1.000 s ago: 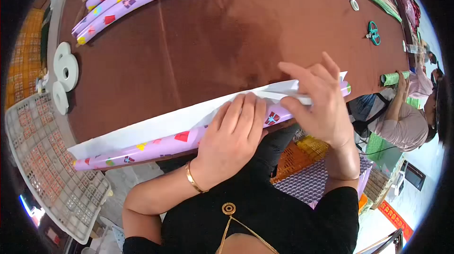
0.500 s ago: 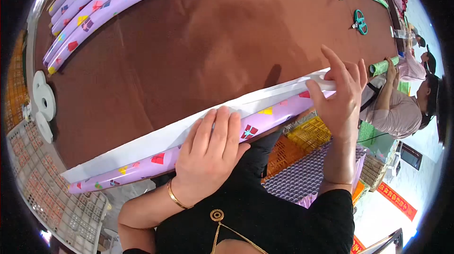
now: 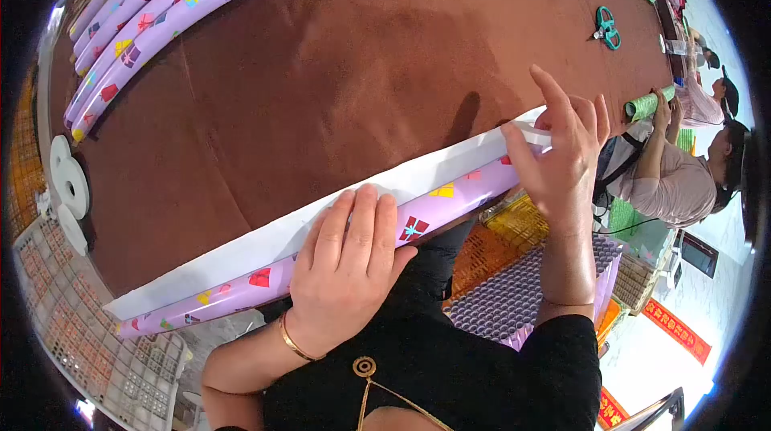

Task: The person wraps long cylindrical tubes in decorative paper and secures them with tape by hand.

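Brown table under purple wrapping-paper roll, left hand flat on it, right hand pinching its white edge.

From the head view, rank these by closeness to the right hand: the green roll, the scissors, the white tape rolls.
Measured from the right hand:
1. Green roll, just to its right at the table edge.
2. Scissors, farther up the table, upper right.
3. White tape rolls, far left edge.

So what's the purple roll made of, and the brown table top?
The roll looks like glossy printed paper: white on its loose back, with gift pictures outside. The table top seems covered in matte brown cloth or felt, since it shows soft creases and no shine, though I can't be sure.
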Motion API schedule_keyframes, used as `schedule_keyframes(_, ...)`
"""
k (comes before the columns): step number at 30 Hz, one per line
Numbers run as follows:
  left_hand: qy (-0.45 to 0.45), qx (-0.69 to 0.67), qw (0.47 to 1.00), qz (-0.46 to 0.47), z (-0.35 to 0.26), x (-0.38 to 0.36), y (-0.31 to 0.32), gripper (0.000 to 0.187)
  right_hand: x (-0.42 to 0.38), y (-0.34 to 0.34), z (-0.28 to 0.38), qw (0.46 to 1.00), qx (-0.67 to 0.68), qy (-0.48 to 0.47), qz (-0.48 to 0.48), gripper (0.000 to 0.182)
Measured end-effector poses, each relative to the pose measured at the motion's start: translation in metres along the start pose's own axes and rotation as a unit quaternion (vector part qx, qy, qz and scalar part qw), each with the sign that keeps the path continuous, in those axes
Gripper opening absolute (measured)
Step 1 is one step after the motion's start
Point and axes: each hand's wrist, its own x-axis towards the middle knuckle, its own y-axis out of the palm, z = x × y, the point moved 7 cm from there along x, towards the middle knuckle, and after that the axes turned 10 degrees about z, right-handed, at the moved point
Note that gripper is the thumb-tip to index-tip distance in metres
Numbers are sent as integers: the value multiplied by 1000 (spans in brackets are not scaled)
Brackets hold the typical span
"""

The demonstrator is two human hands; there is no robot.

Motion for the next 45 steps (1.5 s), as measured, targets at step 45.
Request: schedule_keyframes(45,18,-2,1000,0,-17,8,-6,65,-19,-2,30,996,56,-63,-43,52)
